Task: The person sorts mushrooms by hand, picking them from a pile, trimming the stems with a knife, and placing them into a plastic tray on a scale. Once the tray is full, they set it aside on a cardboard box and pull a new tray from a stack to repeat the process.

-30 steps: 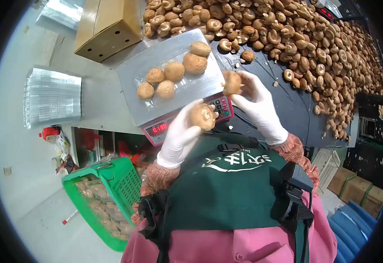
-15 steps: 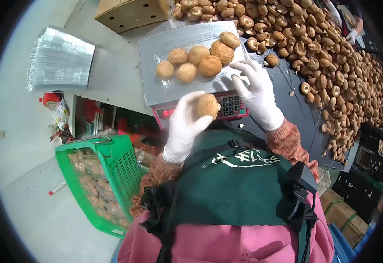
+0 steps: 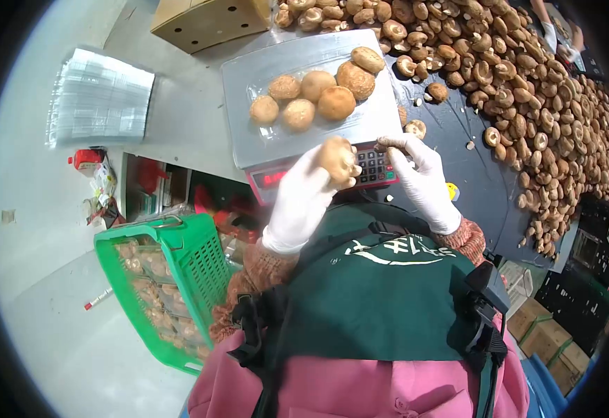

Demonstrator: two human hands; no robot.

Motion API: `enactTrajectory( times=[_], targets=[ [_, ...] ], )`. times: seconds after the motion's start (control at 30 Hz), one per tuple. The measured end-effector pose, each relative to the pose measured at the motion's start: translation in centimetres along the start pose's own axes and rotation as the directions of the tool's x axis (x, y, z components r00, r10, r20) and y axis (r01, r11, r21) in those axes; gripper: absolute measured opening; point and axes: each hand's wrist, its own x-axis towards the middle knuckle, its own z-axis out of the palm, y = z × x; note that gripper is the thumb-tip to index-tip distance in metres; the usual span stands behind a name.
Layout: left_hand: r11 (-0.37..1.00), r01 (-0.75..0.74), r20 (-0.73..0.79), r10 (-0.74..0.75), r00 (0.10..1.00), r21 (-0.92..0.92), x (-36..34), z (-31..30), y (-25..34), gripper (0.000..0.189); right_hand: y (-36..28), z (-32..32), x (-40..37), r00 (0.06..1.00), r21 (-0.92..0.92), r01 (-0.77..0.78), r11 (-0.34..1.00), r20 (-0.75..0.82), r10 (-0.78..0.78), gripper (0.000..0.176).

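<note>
Gloved in white, my left hand (image 3: 300, 200) is closed round a brown mushroom (image 3: 336, 161) in front of the scale's keypad (image 3: 372, 166). Its stem side faces right. My right hand (image 3: 421, 180), also gloved, is just right of the keypad with thumb and fingers pinched; a small dark piece shows at the fingertips, too small to name. Several mushrooms (image 3: 298, 115) lie in a clear tray (image 3: 271, 134) on the scale's metal plate (image 3: 245, 73). Two more mushrooms (image 3: 414, 128) lie beside the plate's right edge, partly hidden.
A large mushroom pile (image 3: 520, 104) covers the dark table (image 3: 458, 132) at right. Clear trays (image 3: 101, 97) are stacked at left, near a cardboard box (image 3: 210, 24). A green basket (image 3: 203, 275) holds packed mushrooms. Another person's gloved hands (image 3: 550, 36) are at the top right.
The mushroom in my left hand has turned, showing more of its stem side. My right hand has moved down from the tray and its fingers have come together. Mushrooms now show beside the plate's right edge.
</note>
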Motion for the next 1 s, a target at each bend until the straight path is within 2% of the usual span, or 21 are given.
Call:
enactTrajectory(
  times=[0.07, 0.1, 0.2, 0.27, 0.3, 0.4, 0.43, 0.53, 0.57, 0.67, 0.77, 0.9, 0.97, 1.0],
  targets=[
    [0.982, 0.058, 0.014, -0.056, 0.998, -0.181, -0.2, -0.7, 0.8, 0.066, 0.1, 0.2, 0.1, 1.000, -0.005, -0.015, 1.000, 0.027, 0.015, 0.018],
    [0.884, 0.133, 0.080, -0.109, 0.991, -0.448, -0.1, -0.7, 1.5, 0.042, 0.2, 0.3, 0.0, 0.999, -0.009, -0.015, 1.000, 0.038, 0.015, 0.019],
    [0.882, 0.106, 0.024, -0.107, 0.994, -0.460, -0.5, -0.8, 1.7, 0.046, 0.6, 0.9, -0.1, 0.997, 0.008, -0.030, 1.000, 0.069, 0.029, 0.020],
    [0.982, -0.079, -0.057, 0.070, 0.996, -0.171, -0.4, -0.9, 0.8, 0.058, 0.8, 1.0, -0.2, 0.996, 0.009, -0.038, 0.999, 0.076, 0.037, 0.020],
    [0.986, -0.165, -0.076, 0.164, 0.984, -0.014, -0.4, -0.9, 0.4, 0.065, 0.8, 1.0, -0.2, 0.996, 0.000, -0.036, 0.999, 0.078, 0.036, 0.020],
    [0.933, -0.273, -0.156, 0.313, 0.937, 0.232, -0.4, -0.1, 0.6, 0.070, 0.3, 1.1, -0.3, 0.996, -0.012, -0.006, 1.000, 0.088, 0.007, 0.022],
    [0.915, -0.325, -0.131, 0.362, 0.923, 0.240, -0.5, 0.0, 0.6, 0.075, 0.0, 1.2, -0.4, 0.996, -0.014, 0.008, 1.000, 0.092, -0.007, 0.023],
    [0.847, -0.386, -0.055, 0.434, 0.899, 0.366, -0.7, 0.1, 0.5, 0.078, -1.3, 1.4, -1.0, 0.992, 0.164, -0.092, 0.982, 0.100, 0.076, 0.024],
    [0.752, -0.442, 0.037, 0.489, 0.872, 0.489, -0.6, -0.5, 0.1, 0.080, -1.2, 1.6, -1.1, 0.996, 0.169, -0.029, 0.985, 0.087, 0.014, 0.027],
    [0.735, -0.407, 0.020, 0.473, 0.881, 0.542, -0.8, 0.3, 0.1, 0.084, -3.7, 1.6, -1.5, 0.993, 0.233, -0.044, 0.972, 0.116, 0.017, 0.027],
    [0.690, -0.461, 0.112, 0.488, 0.866, 0.558, -0.6, 0.1, -0.1, 0.084, -3.9, 1.8, -1.7, 0.984, 0.167, 0.128, 0.978, 0.100, -0.146, 0.036],
    [0.725, -0.419, 0.092, 0.445, 0.891, 0.547, -0.6, 0.4, -0.3, 0.076, -3.9, 1.9, -1.7, 0.955, 0.068, 0.289, 0.955, 0.052, -0.292, 0.043],
    [0.722, -0.389, 0.084, 0.420, 0.903, 0.572, -0.6, 0.9, -0.3, 0.073, -4.4, 2.1, -1.6, 0.962, -0.006, 0.274, 0.962, 0.018, -0.274, 0.045],
    [0.654, -0.394, 0.132, 0.412, 0.901, 0.645, -0.6, 0.8, -0.4, 0.077, -4.5, 2.1, -1.6, 0.965, -0.044, 0.264, 0.964, -0.002, -0.264, 0.045]
  ],
)
